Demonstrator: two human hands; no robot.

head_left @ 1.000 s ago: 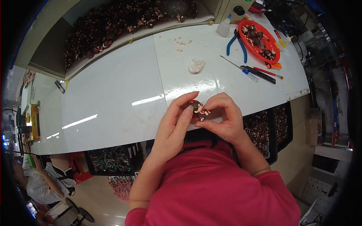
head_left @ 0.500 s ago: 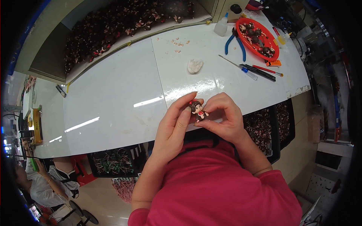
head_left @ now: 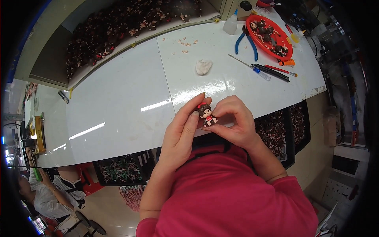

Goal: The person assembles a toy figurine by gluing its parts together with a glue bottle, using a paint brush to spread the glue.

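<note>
Between my two hands, just over the table's near edge, is a small doll figurine [head_left: 207, 113] with brown hair, a red bow and a red patch on its front. My left hand [head_left: 181, 128] grips its head from the left, thumb in front and fingers behind. With thumb and forefinger, my right hand [head_left: 237, 120] pinches the figurine's lower right side near its arm and foot. Its back is hidden by my fingers. A lump of white material [head_left: 203, 67] lies on the white table [head_left: 118, 102] beyond my hands, with several small pale pieces [head_left: 184, 51] farther off.
A red basket [head_left: 290, 51] of figurine parts stands far right, beside blue-handled pliers [head_left: 256, 51], a screwdriver [head_left: 260, 74], a red brush [head_left: 281, 70] and a clear bottle [head_left: 230, 26]. Many brown parts fill a shelf [head_left: 130, 29] at the back. Another person [head_left: 51, 195] sits far left.
The figurine has turned slightly, so its face and red front now show more fully. Both hands keep hold of it and have shifted only a little.
</note>
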